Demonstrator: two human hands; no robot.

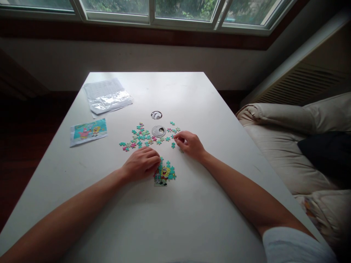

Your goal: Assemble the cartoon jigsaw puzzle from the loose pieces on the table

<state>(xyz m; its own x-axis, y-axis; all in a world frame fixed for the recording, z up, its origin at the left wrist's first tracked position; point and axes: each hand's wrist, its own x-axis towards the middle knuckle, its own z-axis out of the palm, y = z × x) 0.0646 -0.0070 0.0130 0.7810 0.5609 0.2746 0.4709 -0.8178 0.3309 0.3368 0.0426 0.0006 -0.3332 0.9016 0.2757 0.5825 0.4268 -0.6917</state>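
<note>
**Two Hands, One Table, Dozens of Pieces**

My two hands, left hand (142,162) and right hand (189,145), share one table (181,215) with one picture sheet (88,132), one clear sleeve (108,95), two round objects (158,131), one joined puzzle section (165,174) and dozens of loose pieces (141,137), too crowded for an exact count.

Windows (181,10) above white table (175,219).

The left hand (142,162) hides the upper-left side of the joined puzzle (165,175) at centre. Whether the right hand (189,144) pinches a piece is too small to tell. Print on the papers (102,89), upper left, is unreadable. The frame's edges crop 1 window (183,11) and 1 sofa (274,146).
</note>
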